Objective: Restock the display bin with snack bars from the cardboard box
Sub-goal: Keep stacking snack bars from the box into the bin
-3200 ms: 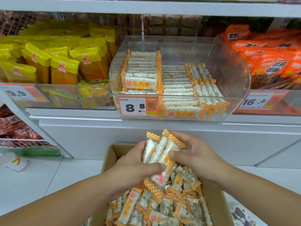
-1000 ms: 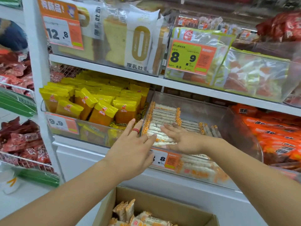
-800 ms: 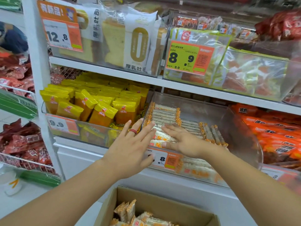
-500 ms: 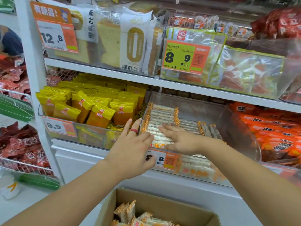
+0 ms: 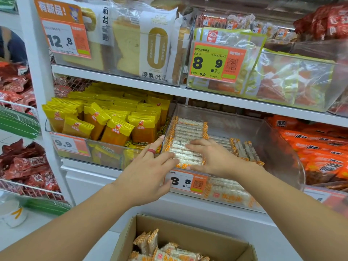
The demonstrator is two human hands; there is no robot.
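While both flat, right hand [image 5: 212, 157] presses snack bars [image 5: 185, 140], left hand [image 5: 148, 174] beside bin [image 5: 273, 140]

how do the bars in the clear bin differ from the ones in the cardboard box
The bin bars lie flat in tidy rows; the box bars sit jumbled, some standing on end. Both hands, left hand and right hand, rest on the bin bars; nothing touches the box bars. Both have white wrappers with orange checked ends.

single head-worn wide-angle view, facing forward and slightly down toward shelving at close range; display bin [image 5: 278, 147] centred, cardboard box [image 5: 190, 235] at bottom edge, both forearms entering from below.
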